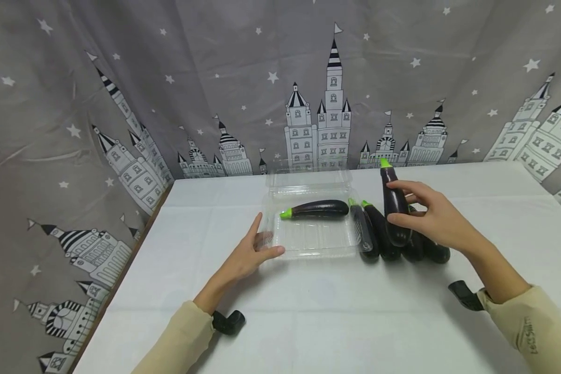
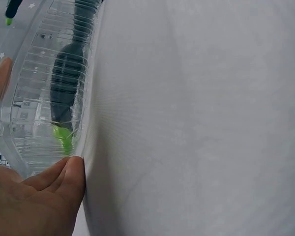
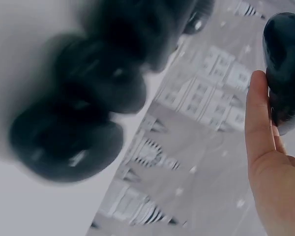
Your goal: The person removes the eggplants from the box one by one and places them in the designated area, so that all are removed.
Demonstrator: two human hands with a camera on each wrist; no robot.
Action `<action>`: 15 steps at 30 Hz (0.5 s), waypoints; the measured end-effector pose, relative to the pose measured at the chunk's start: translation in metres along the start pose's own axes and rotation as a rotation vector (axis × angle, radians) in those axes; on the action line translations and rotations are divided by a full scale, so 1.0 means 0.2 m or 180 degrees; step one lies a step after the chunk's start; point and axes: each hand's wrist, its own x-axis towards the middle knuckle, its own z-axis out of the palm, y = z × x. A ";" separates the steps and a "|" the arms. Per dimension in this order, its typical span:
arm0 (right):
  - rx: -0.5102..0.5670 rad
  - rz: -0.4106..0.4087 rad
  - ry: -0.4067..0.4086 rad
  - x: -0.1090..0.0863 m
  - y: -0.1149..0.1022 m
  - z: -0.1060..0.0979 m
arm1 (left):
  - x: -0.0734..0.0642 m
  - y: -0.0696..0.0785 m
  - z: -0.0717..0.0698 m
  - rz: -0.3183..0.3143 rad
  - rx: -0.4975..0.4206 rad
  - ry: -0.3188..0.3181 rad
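A clear plastic clamshell container [image 1: 318,253] lies with its lid [image 1: 308,179] folded back. One dark purple eggplant [image 1: 322,208] with a green stem lies crosswise inside, also visible through the wall in the left wrist view. My left hand [image 1: 250,257] holds the container's left end, thumb at the front corner and fingers along the side. In my right hand [image 1: 427,213], another eggplant [image 1: 395,200] is gripped between thumb and fingers, stem upward, above a row of eggplants [image 1: 385,239]. That row lies right of the container, partly hidden by the held one.
A white cloth covers the table [image 1: 290,322]. Behind and to the left hangs a grey curtain [image 1: 215,62] printed with castles and stars. The row's nearest eggplant lies close against the container's right wall. Black wrist devices [image 1: 229,322] sit under both sleeves.
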 end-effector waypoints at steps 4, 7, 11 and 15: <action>-0.0164 0.0208 0.0007 -0.06 0.08 -0.09 | 0.00 0.00 0.00 -0.0007 -0.0006 0.0008; -0.0274 0.0389 0.0000 -0.10 0.16 -0.16 | 0.01 0.00 0.00 -0.0017 0.0000 0.0010; -0.0320 0.0567 0.0073 -0.16 0.27 -0.24 | 0.00 0.01 0.01 -0.0033 0.0012 0.0010; -0.0230 0.0701 0.0126 -0.20 0.38 -0.29 | 0.00 0.01 0.01 -0.0042 0.0020 0.0021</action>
